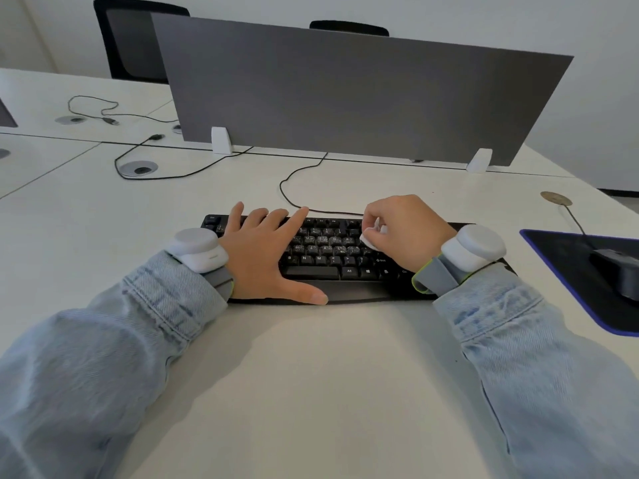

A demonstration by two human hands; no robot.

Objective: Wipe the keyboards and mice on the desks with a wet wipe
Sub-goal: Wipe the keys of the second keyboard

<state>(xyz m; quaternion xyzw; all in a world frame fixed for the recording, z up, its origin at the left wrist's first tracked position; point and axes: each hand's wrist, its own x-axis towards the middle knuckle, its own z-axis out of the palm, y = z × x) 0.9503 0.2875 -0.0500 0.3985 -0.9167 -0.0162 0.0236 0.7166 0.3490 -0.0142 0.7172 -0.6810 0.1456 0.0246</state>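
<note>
1. Small white wet wipe (367,239): limp, light, bunches easily; right hand (404,229) pinches it on the keys.
2. Flat black plastic keyboard (332,250), mid-bench: light, slides; left hand (262,250) flat, fingers spread, pinning it.
3. Dark mouse (619,271) on black mat (567,267), right bench edge, untouched.

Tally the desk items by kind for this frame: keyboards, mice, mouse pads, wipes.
Keyboard: 1
Mouse: 1
Mouse pad: 1
Wet wipe: 1, pinched in the right hand
Total: 4

Bare desk (311,375) nearside — divider (345,98) (upright) blocks beyond.
</note>
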